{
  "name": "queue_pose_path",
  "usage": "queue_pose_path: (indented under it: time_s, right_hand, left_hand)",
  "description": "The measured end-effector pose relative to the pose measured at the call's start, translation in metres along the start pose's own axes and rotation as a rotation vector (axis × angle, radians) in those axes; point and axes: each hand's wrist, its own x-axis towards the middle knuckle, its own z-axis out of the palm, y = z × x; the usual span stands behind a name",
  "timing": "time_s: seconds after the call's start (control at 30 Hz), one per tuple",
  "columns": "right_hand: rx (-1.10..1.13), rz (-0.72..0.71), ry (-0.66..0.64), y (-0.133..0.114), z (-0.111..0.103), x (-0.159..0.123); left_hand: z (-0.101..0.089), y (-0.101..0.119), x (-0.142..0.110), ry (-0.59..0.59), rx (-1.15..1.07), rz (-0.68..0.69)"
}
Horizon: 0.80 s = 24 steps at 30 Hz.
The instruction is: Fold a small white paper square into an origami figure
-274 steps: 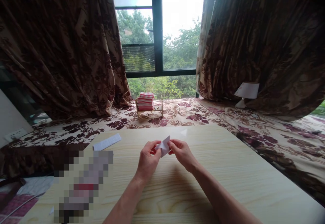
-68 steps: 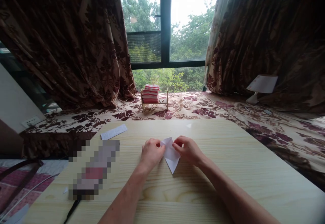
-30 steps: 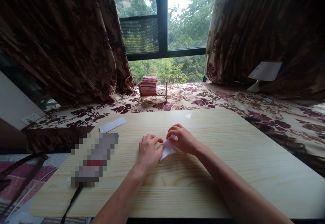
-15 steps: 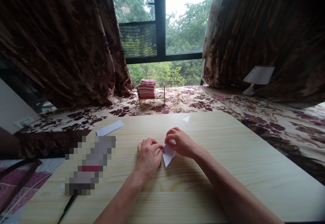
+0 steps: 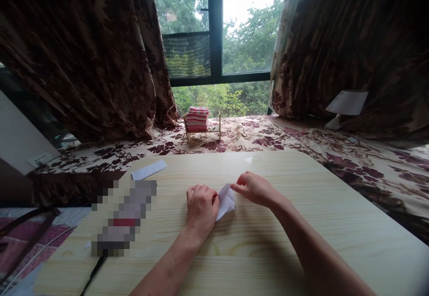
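Note:
A small folded sheet of white paper [image 5: 226,204] is between my two hands, just above or on the pale wooden table [image 5: 268,251]. My left hand [image 5: 202,206] grips its left edge, with the thumb against the paper and the fingers curled beneath or behind it. At the upper right edge, the fingertips of my right hand [image 5: 251,188] touch the paper near its top corner. Creases and a raised flap show on the paper. Its left edge is hidden by my left thumb.
A folded strip of printed paper [image 5: 149,170] lies at the table's far left. Nearer me is a blurred-out object [image 5: 129,215] with a black strap. Beyond the table, a small rack [image 5: 203,131] holds striped cloths [image 5: 197,119]. A white lamp [image 5: 347,103] stands at right.
Over the last second my right hand has moved off the paper's middle to its upper right edge, uncovering more of the sheet. Earlier both hands held the paper higher up. The view has shifted slightly.

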Motion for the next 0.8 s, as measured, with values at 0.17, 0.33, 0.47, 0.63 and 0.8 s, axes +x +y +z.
queue_pose_path:
  time_s: [0.17, 0.33, 0.47, 0.63, 0.8]
  right_hand:
    - [0.011, 0.046, -0.114, -0.011, 0.005, -0.003]
    - [0.0, 0.097, -0.06, -0.016, 0.008, -0.002]
    - [0.023, 0.108, -0.026, -0.013, 0.012, 0.001]
    - [0.079, 0.059, -0.028, -0.014, 0.024, 0.002]
    - [0.09, 0.034, -0.009, -0.018, 0.029, 0.001]
  left_hand:
    - [0.002, -0.002, -0.001, 0.029, 0.014, -0.036]
    - [0.002, -0.002, -0.002, 0.035, 0.016, -0.061]
    - [0.002, -0.002, -0.001, 0.035, 0.006, -0.086]
    - [0.003, -0.003, -0.001, 0.027, -0.004, -0.097]
    - [0.004, -0.004, -0.001, 0.017, -0.009, -0.105]
